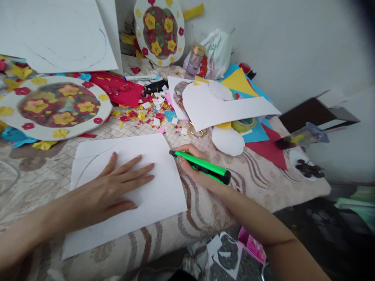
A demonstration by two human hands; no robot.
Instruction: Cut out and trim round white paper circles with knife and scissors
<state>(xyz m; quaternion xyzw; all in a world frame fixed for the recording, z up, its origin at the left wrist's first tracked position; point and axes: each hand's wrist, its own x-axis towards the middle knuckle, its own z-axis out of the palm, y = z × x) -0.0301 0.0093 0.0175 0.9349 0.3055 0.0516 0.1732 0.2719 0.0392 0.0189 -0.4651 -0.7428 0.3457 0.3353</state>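
Note:
A sheet of white paper (164, 195) lies on the patterned tablecloth in front of me, a curved pencil-like line drawn on its left part. My left hand (120, 183) rests flat on it with fingers spread. Just past the sheet's right edge, my right hand (191, 156) grips a green utility knife (205, 164), its dark tip pointing left toward the paper. Whether the blade is out, I cannot tell. To the left sits a white oval mirror-like plate (107, 105) decorated with yellow and red paper flowers.
A similar decorated oval (178, 43) leans against the wall beside a large white board (73, 35). Paper scraps (152, 107) cover the middle. White cutouts (211, 109), a tape roll (243, 124), a gold-capped jar (195, 60) and a tumbler (301, 136) stand or lie rightward.

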